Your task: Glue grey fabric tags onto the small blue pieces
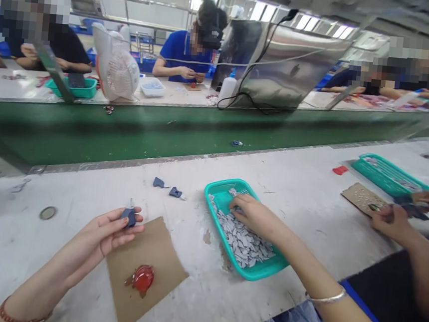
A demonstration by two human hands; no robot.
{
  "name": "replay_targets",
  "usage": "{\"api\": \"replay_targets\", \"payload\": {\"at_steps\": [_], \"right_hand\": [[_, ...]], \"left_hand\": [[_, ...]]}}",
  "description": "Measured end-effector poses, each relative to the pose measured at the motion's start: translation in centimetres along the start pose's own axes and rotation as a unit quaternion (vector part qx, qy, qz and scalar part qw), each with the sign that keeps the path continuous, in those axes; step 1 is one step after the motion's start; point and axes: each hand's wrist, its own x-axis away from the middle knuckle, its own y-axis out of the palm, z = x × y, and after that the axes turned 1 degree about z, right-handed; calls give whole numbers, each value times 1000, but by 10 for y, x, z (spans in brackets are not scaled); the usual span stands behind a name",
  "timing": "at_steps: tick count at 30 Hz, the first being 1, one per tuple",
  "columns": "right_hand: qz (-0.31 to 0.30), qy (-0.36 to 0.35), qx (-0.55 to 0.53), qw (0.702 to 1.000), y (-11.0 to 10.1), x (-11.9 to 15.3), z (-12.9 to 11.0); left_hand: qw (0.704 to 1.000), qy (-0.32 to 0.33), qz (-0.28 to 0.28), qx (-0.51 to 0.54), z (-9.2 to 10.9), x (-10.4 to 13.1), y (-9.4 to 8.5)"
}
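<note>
My left hand (113,230) is closed on a small dark blue-grey piece (129,217), pinched between thumb and fingers, with a pale tab sticking up from it. Below that hand lies a brown cardboard sheet (167,272) bearing a glossy red blob (143,278). My right hand (249,213) reaches into a green plastic basket (240,271) of small pale grey pieces (248,244). Its fingers are bent together among the pieces; the fingertips are too hidden to show what they grip. Two more dark blue-grey pieces, one (158,182) beside the other (176,192), rest left of the basket.
A round metal disc (48,212) lies at left. On the right, a co-worker's hands (396,224) work by another cardboard piece (363,198) and green basket (389,176). Beyond the green strip (187,126), people sit at another bench with a white fan (119,72).
</note>
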Motion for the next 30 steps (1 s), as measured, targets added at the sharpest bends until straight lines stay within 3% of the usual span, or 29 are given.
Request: {"api": "replay_targets", "payload": {"at_steps": [3, 5, 9, 12, 14, 19, 23, 30], "right_hand": [[27, -1, -31, 999, -5, -1, -3], [76, 13, -58, 995, -8, 2, -18], [184, 20, -130, 974, -7, 18, -83], [154, -14, -149, 977, 13, 31, -135], [139, -21, -128, 982, 32, 37, -155], [136, -37, -49, 989, 65, 50, -158], [138, -39, -50, 988, 65, 54, -156], [140, 9, -112, 984, 61, 47, -158]], "left_hand": [[998, 25, -28, 55, -12, 25, -1], [995, 46, -51, 75, -20, 38, -2], [990, 99, -46, 88, -36, 55, -5], [983, 155, -19, 91, -50, 63, -9], [978, 189, -10, 87, -57, 68, -11], [974, 215, 9, 66, -66, 77, -16], [971, 199, 41, 126, -65, 79, -17], [976, 104, 22, 190, -65, 78, -26]]}}
